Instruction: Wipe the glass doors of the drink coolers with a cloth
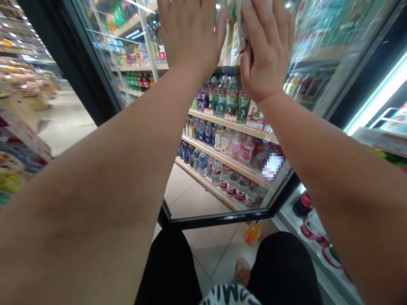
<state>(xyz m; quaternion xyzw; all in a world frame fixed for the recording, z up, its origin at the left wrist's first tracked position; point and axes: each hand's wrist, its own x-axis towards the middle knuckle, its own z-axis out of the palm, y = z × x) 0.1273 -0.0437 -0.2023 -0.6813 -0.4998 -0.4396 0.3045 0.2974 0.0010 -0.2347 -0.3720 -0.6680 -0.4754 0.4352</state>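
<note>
Both my arms reach up to the glass door (pixel 321 51) of a drinks fridge. My left hand (pixel 190 36) lies flat against the glass with the thumb spread out; its fingertips are cut off by the top edge, and it holds nothing that I can see. My right hand (pixel 267 51) is just to its right, fingers pressed round a crumpled white cloth (pixel 240 29) held against the glass. The two hands are almost touching.
The door's dark lower frame (pixel 222 219) hangs above the tiled floor. Behind the glass are shelves of bottled drinks (pixel 229 146). An orange bottle (pixel 253 234) stands on the floor by my knees. The lit fridge interior (pixel 318 237) is at right, a shop aisle (pixel 63 118) at left.
</note>
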